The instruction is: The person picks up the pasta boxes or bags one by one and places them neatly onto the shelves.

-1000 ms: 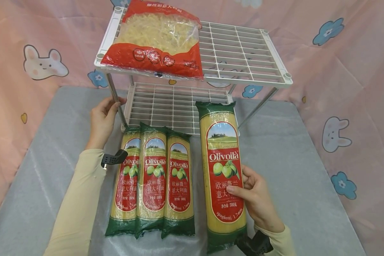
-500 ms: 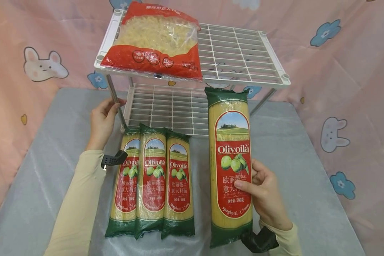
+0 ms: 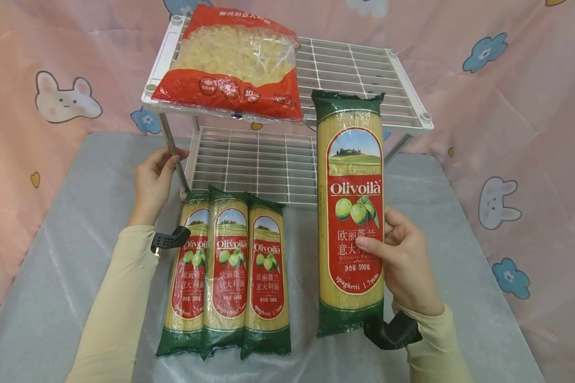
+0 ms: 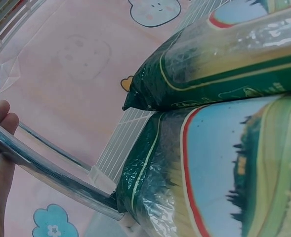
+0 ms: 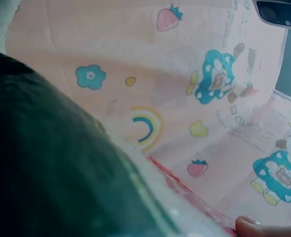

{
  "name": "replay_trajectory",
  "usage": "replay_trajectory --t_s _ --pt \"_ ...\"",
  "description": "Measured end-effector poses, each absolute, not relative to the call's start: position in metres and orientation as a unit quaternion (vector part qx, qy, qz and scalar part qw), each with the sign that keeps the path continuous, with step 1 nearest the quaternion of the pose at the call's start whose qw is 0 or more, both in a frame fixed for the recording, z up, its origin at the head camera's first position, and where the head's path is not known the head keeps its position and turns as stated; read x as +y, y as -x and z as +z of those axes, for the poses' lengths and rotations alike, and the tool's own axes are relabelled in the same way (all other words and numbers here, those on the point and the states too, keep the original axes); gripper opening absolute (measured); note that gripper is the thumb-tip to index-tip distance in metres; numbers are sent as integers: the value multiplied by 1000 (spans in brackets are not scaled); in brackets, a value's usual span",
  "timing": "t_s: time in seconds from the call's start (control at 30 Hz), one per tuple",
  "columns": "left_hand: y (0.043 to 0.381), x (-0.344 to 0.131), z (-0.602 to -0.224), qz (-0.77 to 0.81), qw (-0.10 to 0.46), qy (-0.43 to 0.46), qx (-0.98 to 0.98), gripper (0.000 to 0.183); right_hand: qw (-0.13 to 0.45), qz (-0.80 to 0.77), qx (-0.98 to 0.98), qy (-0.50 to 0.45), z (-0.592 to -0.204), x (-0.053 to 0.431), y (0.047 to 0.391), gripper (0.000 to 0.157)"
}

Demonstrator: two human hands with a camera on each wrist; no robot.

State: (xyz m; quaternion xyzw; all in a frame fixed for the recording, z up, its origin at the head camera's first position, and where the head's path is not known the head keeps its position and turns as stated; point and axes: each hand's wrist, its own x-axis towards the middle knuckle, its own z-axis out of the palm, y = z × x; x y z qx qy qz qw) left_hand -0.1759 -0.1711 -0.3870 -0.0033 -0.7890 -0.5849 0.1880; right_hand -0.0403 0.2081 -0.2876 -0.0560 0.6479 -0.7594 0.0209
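Note:
My right hand holds a spaghetti packet upright by its right side, thumb across the front label. The packet is raised, its green top overlapping the rack's upper shelf in the head view. In the right wrist view the packet's green end fills the lower left, and a thumb tip shows at the bottom. My left hand grips the metal front-left post of the white rack; the left wrist view shows its fingers round that post. Several like packets lie side by side before the rack.
A red and clear bag of pasta lies on the left of the upper shelf. Below it is the lower wire shelf. A grey cloth covers the table, and a pink patterned curtain hangs behind and at the sides.
My right hand has lifted the spaghetti packet upward and slightly to the right, from before the lower shelf to the upper shelf's height in view. The left hand stays on the post.

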Motion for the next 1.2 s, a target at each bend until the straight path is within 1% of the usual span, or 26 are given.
replay_trajectory --t_s 0.4,0.7,0.83,1.07,1.2 --pt "174 -171 -387 -586 183 3 -789 29 6 -755 654 49 -267 194 71 36" --pt "174 -170 -385 -588 181 1 -789 29 -23 -754 653 74 -255 188 100 34" --pt "174 -169 -386 -587 178 -1 -789 29 -25 -759 645 84 -246 185 114 33" --pt "174 -170 -386 -585 180 -4 -791 29 -27 -758 648 68 -228 177 135 40" --pt "174 -170 -386 -582 184 -3 -792 29 -28 -753 655 63 -219 173 146 38"
